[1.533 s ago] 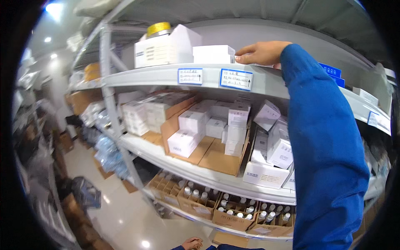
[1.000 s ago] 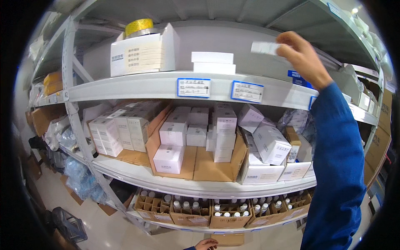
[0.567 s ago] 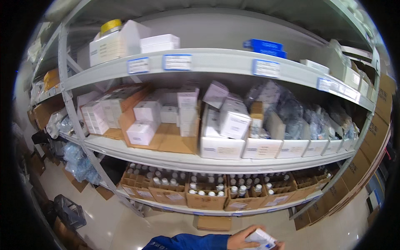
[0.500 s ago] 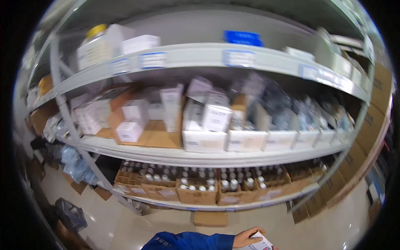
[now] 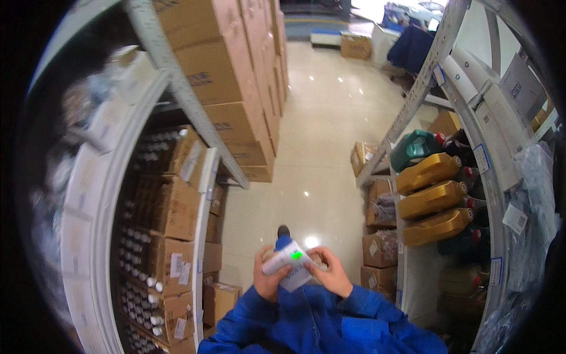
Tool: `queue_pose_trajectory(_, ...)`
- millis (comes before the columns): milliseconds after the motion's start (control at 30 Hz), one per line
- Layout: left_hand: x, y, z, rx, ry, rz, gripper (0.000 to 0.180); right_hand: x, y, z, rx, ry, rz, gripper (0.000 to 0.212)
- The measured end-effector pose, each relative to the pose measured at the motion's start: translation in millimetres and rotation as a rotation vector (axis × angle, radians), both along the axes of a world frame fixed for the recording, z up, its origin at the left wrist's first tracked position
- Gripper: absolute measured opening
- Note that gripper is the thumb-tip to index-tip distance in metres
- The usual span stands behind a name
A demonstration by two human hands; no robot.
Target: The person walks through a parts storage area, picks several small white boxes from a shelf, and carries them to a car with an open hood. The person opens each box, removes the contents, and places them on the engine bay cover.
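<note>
In front of my body I hold a small white box (image 5: pixel 282 261) with grey print and a bright green patch on its upper face. It is tilted, with one corner pointing down towards me. My left hand (image 5: pixel 267 281) grips its left side, thumb on the near face. From the right, my right hand (image 5: pixel 333 274) pinches its edge between thumb and fingers. Both hands are closed on this one box. Blue sleeves cover my forearms, and a dark shoe tip (image 5: pixel 283 230) shows just beyond the box.
An aisle of glossy pale floor (image 5: pixel 312 130) runs ahead. At left, a metal shelf holds cartons of white-capped bottles (image 5: pixel 138 248), with tall stacked cartons (image 5: pixel 227 76) beyond. The right shelf carries gold jugs (image 5: pixel 433 200) and a green jug (image 5: pixel 415 148). Cartons (image 5: pixel 380 248) line its foot.
My view has swung from facing the shelf to looking down the aisle. The box, at the lower edge before, is now further up in view between both hands.
</note>
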State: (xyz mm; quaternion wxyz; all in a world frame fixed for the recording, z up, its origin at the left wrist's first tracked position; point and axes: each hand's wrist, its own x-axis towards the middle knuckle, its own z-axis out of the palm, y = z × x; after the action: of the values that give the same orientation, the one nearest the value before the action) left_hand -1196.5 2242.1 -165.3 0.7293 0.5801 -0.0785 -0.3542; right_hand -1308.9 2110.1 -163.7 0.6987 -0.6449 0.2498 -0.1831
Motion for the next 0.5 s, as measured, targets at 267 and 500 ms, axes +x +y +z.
queue_pose_trajectory(267,145.8,-139.7,29.7,-0.221,0.187,-0.256,0.083,112.2,-155.5,72.4,-0.208,0.054,0.086,0.027)
queue_pose_trajectory(500,227.8,-267.8,48.8,-0.19,-0.042,-0.428,0.084,167.2,-264.5,86.8,-0.384,0.051,0.001,0.034)
